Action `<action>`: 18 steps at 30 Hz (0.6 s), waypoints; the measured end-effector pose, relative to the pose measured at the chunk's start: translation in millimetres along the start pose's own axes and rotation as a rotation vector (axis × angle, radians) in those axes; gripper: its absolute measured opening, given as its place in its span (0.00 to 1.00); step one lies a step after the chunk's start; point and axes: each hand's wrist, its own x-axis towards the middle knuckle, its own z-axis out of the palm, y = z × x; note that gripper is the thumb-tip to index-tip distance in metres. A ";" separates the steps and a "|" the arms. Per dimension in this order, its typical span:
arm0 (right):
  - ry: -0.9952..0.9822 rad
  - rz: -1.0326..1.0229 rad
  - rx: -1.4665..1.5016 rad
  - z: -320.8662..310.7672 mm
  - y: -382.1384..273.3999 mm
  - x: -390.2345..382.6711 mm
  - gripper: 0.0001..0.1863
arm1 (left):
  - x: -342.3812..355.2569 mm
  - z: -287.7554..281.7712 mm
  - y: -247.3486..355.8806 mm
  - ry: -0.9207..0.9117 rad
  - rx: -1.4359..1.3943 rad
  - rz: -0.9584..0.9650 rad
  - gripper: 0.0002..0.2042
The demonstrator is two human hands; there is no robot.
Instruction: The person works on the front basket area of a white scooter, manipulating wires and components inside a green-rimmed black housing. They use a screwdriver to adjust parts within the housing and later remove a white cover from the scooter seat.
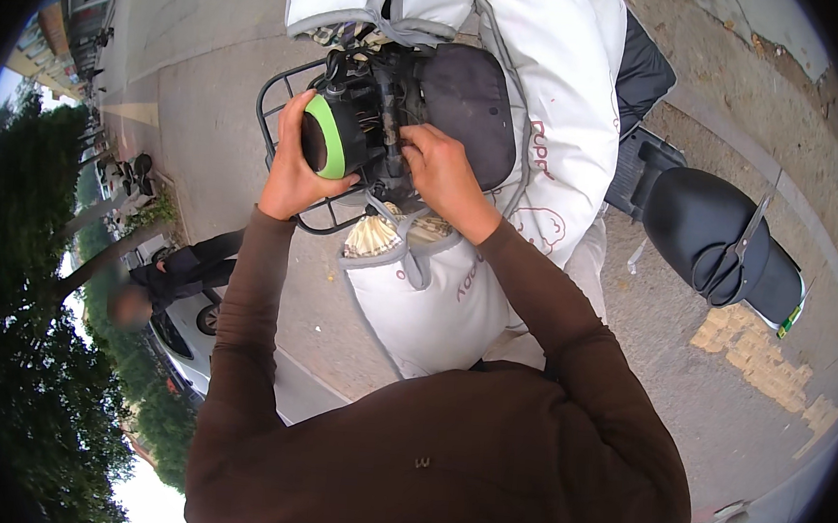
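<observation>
My left hand (301,171) is wrapped round a rounded black headlight housing with a bright green rim (325,131), thumb on the near side and fingers on the far side. It sits at the front of a scooter's handlebar (390,114), whose dark bar and cables lie exposed. Just right of that bar is my right hand (444,178), its fingers curled in among the dark parts. Whatever the fingertips pinch there is hidden. A white padded wind cover (556,106) with grey edging drapes over the scooter on both sides of the handlebar.
A black wire basket (267,105) stands beyond the headlight. Black-handled scissors (727,267) lie on the black scooter seat (700,208) at right. At left, a person in dark clothes (190,270) is near a white car (185,347). Yellowish paving (753,355) marks the ground.
</observation>
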 end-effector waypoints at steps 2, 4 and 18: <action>-0.042 -0.004 -0.011 -2.6 2.8 2.7 0.11 | 1.3 -2.8 0.9 -0.038 0.005 -0.014 0.56; -0.062 0.063 0.117 -5.3 4.3 10.8 0.11 | 10.3 -6.4 6.4 -0.078 0.015 -0.003 0.57; -0.198 0.249 0.345 3.1 23.1 67.3 0.13 | 14.8 -8.1 8.2 -0.156 -0.074 -0.054 0.56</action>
